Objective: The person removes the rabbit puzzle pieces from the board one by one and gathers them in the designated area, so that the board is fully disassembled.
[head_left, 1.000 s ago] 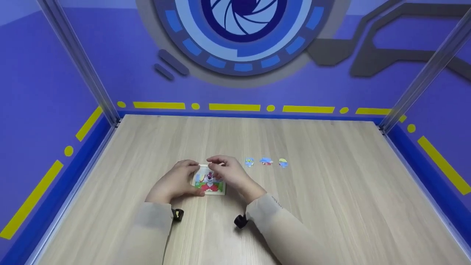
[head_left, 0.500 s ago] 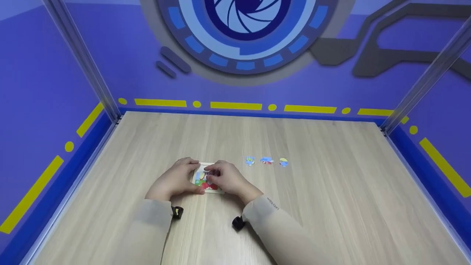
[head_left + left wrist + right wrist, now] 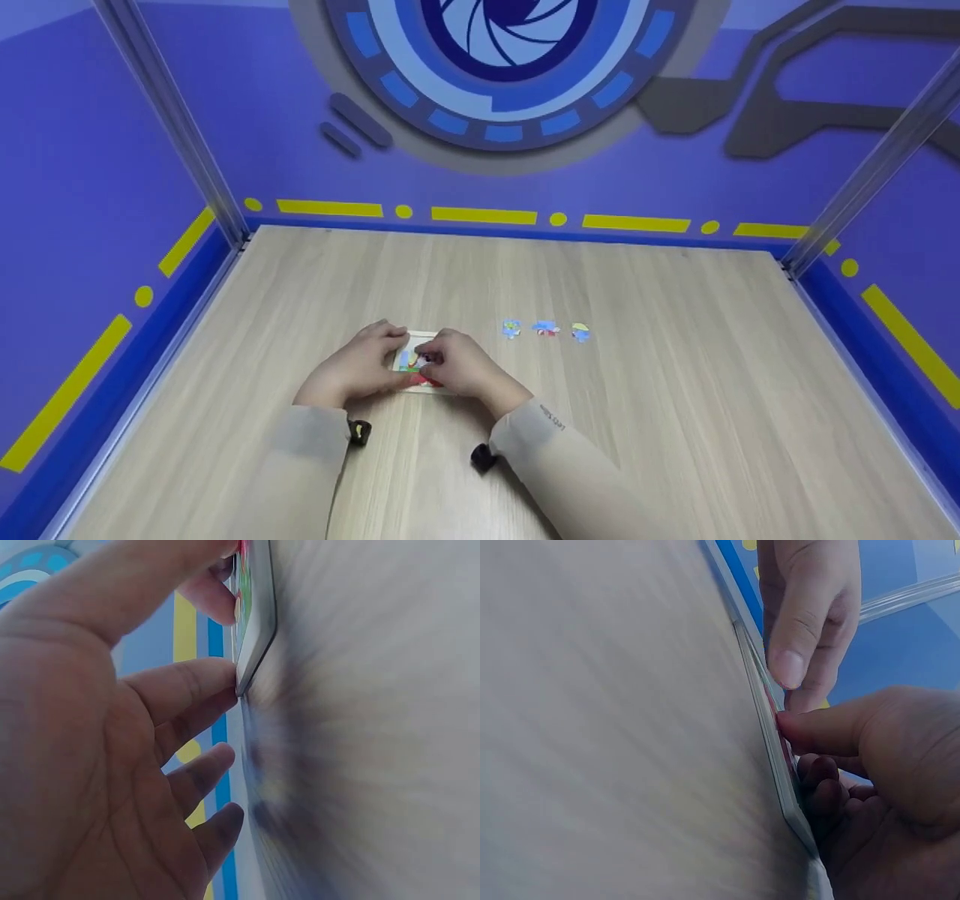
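Observation:
A small framed jigsaw puzzle (image 3: pixel 421 334) with a cartoon picture lies on the table. My left hand (image 3: pixel 364 364) grips its left side, thumb near the lower edge and forefinger at the upper corner. The left wrist view shows that forefinger on the corner of the puzzle's frame (image 3: pixel 260 622), the other fingers spread apart. My right hand (image 3: pixel 465 364) reaches in from the right, curled thumb and forefinger pinching a puzzle piece in the picture; the hand covers the right part. In the right wrist view, the right thumb (image 3: pixel 817 731) presses on the picture.
Three loose jigsaw pieces lie in a row right of the frame: a left one (image 3: pixel 511 328), a middle one (image 3: pixel 546 328) and a right one (image 3: pixel 580 331). Blue panels (image 3: pixel 480 180) and metal posts surround the wooden table (image 3: pixel 675 375).
My right hand has come down from above the puzzle's upper right and moved slightly left, its thumb and forefinger now on the picture. My left hand keeps its grip on the frame.

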Demonstrator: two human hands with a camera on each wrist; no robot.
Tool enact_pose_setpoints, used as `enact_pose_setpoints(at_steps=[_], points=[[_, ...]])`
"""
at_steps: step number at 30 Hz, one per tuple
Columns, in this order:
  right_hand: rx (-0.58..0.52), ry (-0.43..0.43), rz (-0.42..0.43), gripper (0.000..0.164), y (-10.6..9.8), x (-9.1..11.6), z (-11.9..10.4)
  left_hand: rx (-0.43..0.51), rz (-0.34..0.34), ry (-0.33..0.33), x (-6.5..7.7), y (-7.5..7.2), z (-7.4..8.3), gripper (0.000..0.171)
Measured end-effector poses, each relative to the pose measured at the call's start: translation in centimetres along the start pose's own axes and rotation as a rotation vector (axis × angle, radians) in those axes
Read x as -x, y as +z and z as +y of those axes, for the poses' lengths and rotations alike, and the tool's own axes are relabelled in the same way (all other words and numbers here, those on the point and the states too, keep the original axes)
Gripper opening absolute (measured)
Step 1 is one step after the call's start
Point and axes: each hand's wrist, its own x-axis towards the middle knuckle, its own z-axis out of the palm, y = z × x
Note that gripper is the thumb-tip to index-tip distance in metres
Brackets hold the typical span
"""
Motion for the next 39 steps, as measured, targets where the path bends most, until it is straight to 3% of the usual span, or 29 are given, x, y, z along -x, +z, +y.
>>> enact_pose_setpoints(at_steps=[4, 15, 29, 39], points=[[0.007, -0.007, -0.003, 0.034, 0.0, 0.05, -0.09, -0.015, 0.005, 0.01, -0.11, 0.03, -0.13, 0.082], [-0.004, -0.001, 0.024, 0.03, 0.18, 0.28, -0.01, -0.027, 0.016, 0.01, -0.25, 0.09, 0.03, 0.085], [-0.077, 0.019, 0.048, 0.027, 0.37, 0.32, -0.11, -0.027, 0.014, -0.006, -0.3, 0.03, -0.13, 0.082], [-0.147, -0.021, 0.064, 0.027, 0.58, 0.53, 0.2, -0.003, 0.01, -0.001, -0.27, 0.01, -0.28, 0.08]])
